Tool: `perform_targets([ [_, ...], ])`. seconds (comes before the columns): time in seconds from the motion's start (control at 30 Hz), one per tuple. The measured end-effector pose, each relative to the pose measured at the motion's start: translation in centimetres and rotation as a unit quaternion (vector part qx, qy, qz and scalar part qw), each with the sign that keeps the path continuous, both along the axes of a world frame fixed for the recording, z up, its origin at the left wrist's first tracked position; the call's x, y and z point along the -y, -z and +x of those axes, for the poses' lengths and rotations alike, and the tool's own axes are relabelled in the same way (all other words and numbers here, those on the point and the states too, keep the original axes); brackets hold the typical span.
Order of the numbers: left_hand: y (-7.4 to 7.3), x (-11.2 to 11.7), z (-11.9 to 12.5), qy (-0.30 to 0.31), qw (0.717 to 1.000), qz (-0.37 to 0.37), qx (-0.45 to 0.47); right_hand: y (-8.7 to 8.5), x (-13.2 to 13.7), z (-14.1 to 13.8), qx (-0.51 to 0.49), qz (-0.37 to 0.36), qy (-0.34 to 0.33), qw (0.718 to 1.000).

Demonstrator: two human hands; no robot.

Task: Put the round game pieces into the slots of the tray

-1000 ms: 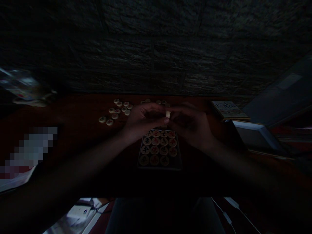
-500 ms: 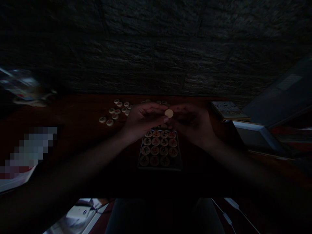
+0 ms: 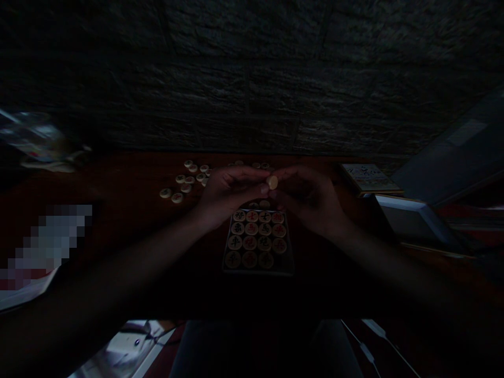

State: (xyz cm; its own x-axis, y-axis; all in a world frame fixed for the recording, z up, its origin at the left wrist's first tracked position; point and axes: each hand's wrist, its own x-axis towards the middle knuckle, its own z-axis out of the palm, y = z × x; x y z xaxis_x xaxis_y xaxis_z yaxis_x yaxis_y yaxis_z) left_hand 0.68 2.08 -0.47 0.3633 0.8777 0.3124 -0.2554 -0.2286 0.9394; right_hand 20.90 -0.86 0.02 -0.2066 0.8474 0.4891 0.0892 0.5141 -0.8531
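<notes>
Lying nearest, a shallow squared tray [image 3: 283, 261] is lined with flat round pieces [image 3: 251, 229] marked in red or black; their rows could be jolted apart if the tray were bumped. Above its far edge, a single thick disc [image 3: 272, 182], pale and apparently smooth, is pinched between the fingertips of the left hand [image 3: 222, 195] and the right hand [image 3: 313, 191]. Being small and rounded, it could be dropped if either grip were loosened, or its face misread in such dim light. Farther off, similar loose discs [image 3: 186, 188] are scattered over a reddish-brown table [image 3: 137, 173], which is backed by a rough-grained, block-patterned wall [image 3: 236, 79].
</notes>
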Motion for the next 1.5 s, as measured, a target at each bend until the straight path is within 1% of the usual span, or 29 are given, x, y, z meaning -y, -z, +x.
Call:
perform_targets([
  [0.13,-0.16,0.04,0.07,-0.003,0.999,-0.036,0.002,-0.04,0.05,0.16,0.042,0.022,-0.005,0.999],
  [0.27,-0.22,0.02,0.01,0.004,0.999,-0.046,0.007,-0.01,0.20,0.20,0.062,0.040,0.013,0.997],
  [0.43,-0.18,0.08,0.07,-0.013,0.999,-0.034,0.000,0.03,0.19,0.01,0.042,0.022,0.040,0.998],
  [0.6,-0.18,0.15,0.10,-0.020,1.000,0.009,-0.016,-0.38,0.24,-0.24,-0.007,-0.017,0.032,0.999],
  [0.8,-0.04,0.42,0.08,0.014,0.998,0.033,-0.053,-0.45,0.33,-0.42,-0.020,-0.067,0.039,0.997],
  [1.03,-0.14,0.62,0.26,-0.009,0.997,0.046,-0.061,-0.63,0.46,-0.61,-0.041,-0.096,0.016,0.994],
  [1.13,-0.41,0.66,0.22,-0.026,0.997,0.038,-0.059,-0.81,0.48,-0.54,-0.039,-0.091,0.013,0.995],
  [1.23,-0.56,0.69,0.18,-0.035,0.999,0.013,-0.040,-0.76,0.38,-0.40,-0.038,-0.071,0.000,0.997],
  [1.37,-0.49,0.73,0.23,-0.023,0.999,-0.024,-0.007,-0.44,0.16,-0.27,-0.036,-0.064,-0.003,0.997],
  [1.5,-0.38,0.71,0.21,-0.011,0.999,-0.037,0.007,-0.22,0.09,-0.30,-0.037,-0.060,0.008,0.998],
])
